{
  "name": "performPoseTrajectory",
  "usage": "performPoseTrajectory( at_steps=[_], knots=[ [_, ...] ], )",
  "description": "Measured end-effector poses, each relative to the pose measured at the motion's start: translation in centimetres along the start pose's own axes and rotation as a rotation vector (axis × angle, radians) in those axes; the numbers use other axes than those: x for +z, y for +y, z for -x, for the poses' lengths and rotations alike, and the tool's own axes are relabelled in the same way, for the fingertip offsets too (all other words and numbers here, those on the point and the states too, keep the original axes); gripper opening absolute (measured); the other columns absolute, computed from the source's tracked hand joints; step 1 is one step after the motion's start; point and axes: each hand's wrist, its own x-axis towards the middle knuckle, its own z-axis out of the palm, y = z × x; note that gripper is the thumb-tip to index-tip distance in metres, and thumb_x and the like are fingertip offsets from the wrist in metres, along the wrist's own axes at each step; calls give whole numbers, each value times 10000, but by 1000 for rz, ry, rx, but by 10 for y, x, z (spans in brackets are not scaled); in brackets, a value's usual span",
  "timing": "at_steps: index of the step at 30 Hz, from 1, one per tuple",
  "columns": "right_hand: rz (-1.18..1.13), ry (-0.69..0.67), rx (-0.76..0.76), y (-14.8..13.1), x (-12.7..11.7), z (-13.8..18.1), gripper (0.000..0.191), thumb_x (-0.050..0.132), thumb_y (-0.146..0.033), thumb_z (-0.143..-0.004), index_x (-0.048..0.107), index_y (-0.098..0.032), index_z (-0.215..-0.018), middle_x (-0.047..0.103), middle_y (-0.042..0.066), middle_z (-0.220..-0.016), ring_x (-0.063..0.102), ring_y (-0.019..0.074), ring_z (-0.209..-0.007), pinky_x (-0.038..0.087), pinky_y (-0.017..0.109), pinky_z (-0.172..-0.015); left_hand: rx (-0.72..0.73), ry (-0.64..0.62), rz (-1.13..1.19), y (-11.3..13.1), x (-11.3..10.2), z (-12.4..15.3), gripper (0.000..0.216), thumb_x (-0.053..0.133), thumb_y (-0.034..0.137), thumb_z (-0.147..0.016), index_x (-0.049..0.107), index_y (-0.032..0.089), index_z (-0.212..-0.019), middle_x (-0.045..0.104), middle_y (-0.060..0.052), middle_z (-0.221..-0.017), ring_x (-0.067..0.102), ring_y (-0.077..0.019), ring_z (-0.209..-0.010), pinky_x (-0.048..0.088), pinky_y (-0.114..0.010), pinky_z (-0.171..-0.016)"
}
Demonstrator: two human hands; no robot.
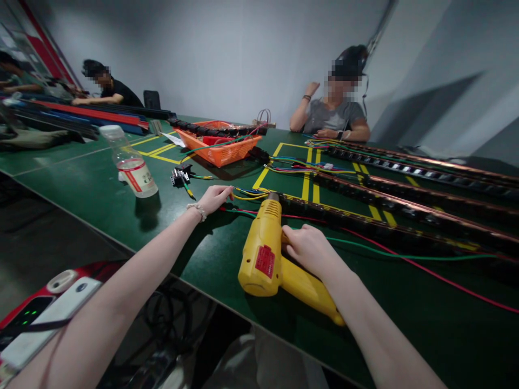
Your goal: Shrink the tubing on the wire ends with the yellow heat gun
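My right hand (pixel 308 247) is wrapped round the handle of a yellow heat gun (pixel 259 243) with a red label. The gun's nozzle points away from me, close to a bundle of blue and yellow wires (pixel 252 193). My left hand (pixel 214 199), with a beaded bracelet at its wrist, is closed on the ends of these wires. From there the bundle runs right, into a long black strip (pixel 324 209). Red and green wires (pixel 377 252) trail over the table beneath and beside the gun. A black connector (pixel 180 176) with short green-yellow leads lies beyond my left hand.
A half-full plastic bottle (pixel 135 170) stands at the left on the green table (pixel 93 189). Further back is an orange basket (pixel 219 152) holding parts. More wired strips (pixel 421 202) stretch along the right. One person (pixel 336 111) sits across the table; others work at far left.
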Motion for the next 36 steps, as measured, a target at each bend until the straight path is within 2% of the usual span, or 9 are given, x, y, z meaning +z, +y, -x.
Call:
performPoseTrajectory(
  at_steps=[10,15,21,28,33,36],
  knots=[
    [-34,-8,-6,-3,-2,1,152,466,-171,-826,545,-151,-954,687,77,-823,635,196,-776,361,298,-775,14,39,-38,-2,1,-1,576,335,586,-847,656,121,-737,438,24,-469,385,-94,-467,305,-215,-496],
    [-65,5,-65,-20,-3,-6,150,495,-206,-833,545,-157,-965,695,64,-805,644,182,-773,355,298,-817,-18,40,-8,-2,2,-1,587,336,602,-839,649,116,-733,427,22,-479,369,-89,-455,292,-216,-474],
    [-91,37,-128,-44,-4,-24,185,496,-238,-839,550,-144,-989,700,81,-819,655,202,-795,366,312,-788,-82,27,162,-7,3,-2,636,342,683,-795,628,117,-756,421,27,-482,361,-82,-433,291,-217,-449],
    [-120,93,-170,-68,-5,-43,177,487,-238,-836,552,-147,-974,700,79,-819,656,209,-810,374,318,-751,-154,1,258,-4,0,-5,701,402,782,-679,621,117,-698,567,-24,-573,489,-124,-546,380,-246,-542],
    [-135,113,-211,-76,-3,-49,192,493,-206,-825,548,-135,-995,704,81,-868,655,210,-840,377,316,-738,-206,-67,285,-8,-4,-5,699,423,801,-646,614,130,-689,578,-18,-582,494,-124,-541,402,-249,-551],
    [-144,118,-215,-76,-3,-49,196,495,-232,-834,545,-135,-997,703,83,-868,654,211,-839,378,319,-744,-204,-65,291,-10,-4,-6,692,415,799,-653,603,134,-692,573,-15,-583,486,-121,-539,398,-245,-545]
  ],
)
